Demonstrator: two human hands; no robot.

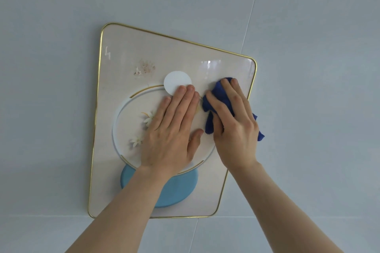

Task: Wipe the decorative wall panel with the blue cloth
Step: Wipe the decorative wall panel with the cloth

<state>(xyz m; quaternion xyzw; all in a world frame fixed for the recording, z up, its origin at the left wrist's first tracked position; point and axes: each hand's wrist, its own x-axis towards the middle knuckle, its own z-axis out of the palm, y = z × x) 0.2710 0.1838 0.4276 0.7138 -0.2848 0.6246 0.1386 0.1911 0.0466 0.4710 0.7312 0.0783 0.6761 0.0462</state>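
- Decorative wall panel (pixel 127 51): a pale, glossy board with a thin gold rim and rounded corners, hung flat on a light tiled wall (pixel 51 109). Its printed design shows a large ring, a white disc at the ring's top, a light-blue disc at its bottom, and small white flowers inside.
- Blue cloth (pixel 214 100): bunched, pressed against the panel near its right edge, about mid-height, below the upper right corner. One tail hangs past the right rim.
- Right hand (pixel 234 125): fingers curled loosely over the cloth, thumb tucked under it, clamping the fabric against the panel face.
- Left hand (pixel 172 129): spread flat, palm on the panel centre, fingertips reaching the white disc; it holds nothing and appears to steady the board.
- Brownish speckled mark (pixel 146 67): lies in the upper left part of the panel, above the ring. Whether it is dirt or print cannot be told.
- Step in hand (judgement): wiping is under way along the right side; the left half, top edge and bottom edge look not yet covered.
- Next move (judgement): sweep the cloth across or down with even pressure. The steadying hand must shift aside so the centre can be reached, while the panel is kept from swinging on its mount.
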